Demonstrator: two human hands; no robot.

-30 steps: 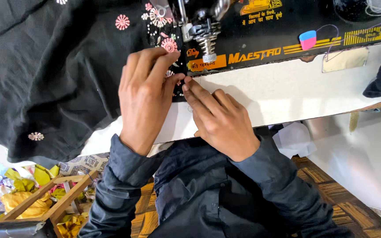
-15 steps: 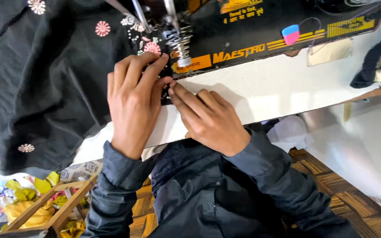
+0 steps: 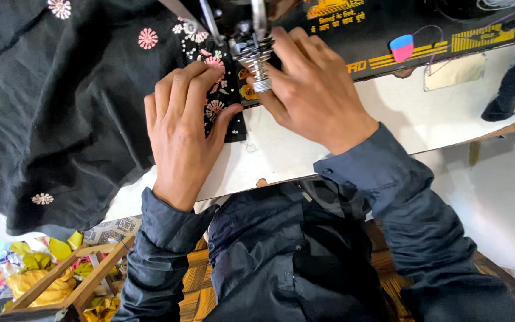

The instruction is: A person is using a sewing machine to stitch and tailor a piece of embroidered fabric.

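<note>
A black cloth (image 3: pixel 61 101) with pink and white embroidered flowers lies over the white table (image 3: pixel 400 119) and under the needle area of a black sewing machine (image 3: pixel 388 30). My left hand (image 3: pixel 183 128) rests flat on the cloth just left of the needle, fingers spread. My right hand (image 3: pixel 311 89) is raised to the machine's head, its fingers around a ribbed metal knob (image 3: pixel 259 65) above the presser foot. The needle itself is hidden behind the knob and fingers.
A pink and blue piece of chalk (image 3: pixel 402 48) lies on the machine bed. A dark object (image 3: pixel 511 89) sits at the table's right edge. Below left, a wooden frame (image 3: pixel 73 280) holds yellow and coloured cloth scraps (image 3: pixel 37 286). My dark shirt fills the bottom centre.
My right hand has lifted off the cloth and moved up and right to the metal knob on the machine. My left hand stays pressed on the cloth.
</note>
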